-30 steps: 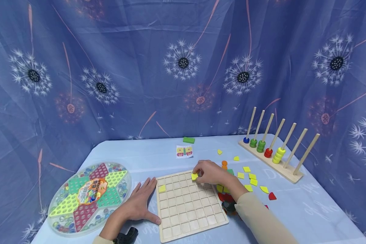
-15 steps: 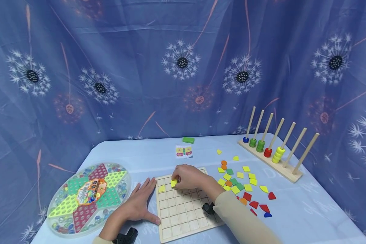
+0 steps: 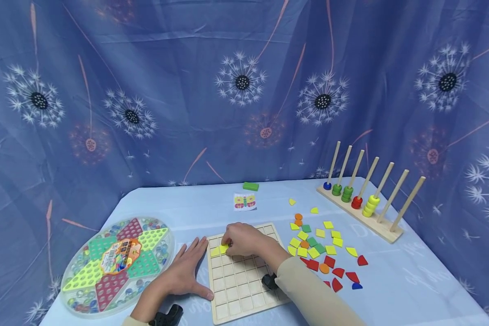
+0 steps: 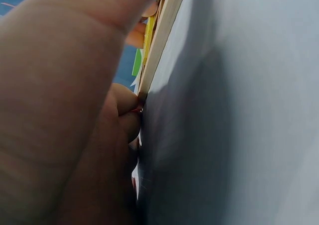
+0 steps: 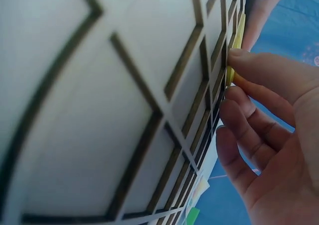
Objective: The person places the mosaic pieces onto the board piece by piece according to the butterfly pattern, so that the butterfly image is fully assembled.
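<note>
I see the right hand (image 3: 243, 241) pinching a yellow square tile (image 3: 223, 249) at the far left part of the wooden grid board (image 3: 236, 291), just right of a second yellow tile (image 3: 214, 252) lying there. My left hand (image 3: 182, 274) is spread beside the board's left edge. Loose coloured tiles (image 3: 313, 253) lie right; a butterfly card (image 3: 244, 202) lies beyond.

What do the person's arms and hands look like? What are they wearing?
The left hand and right hand wear no gloves. The right sleeve is plain beige; the bit of left sleeve showing is beige too. There's a small black gadget near each sleeve's end.
</note>
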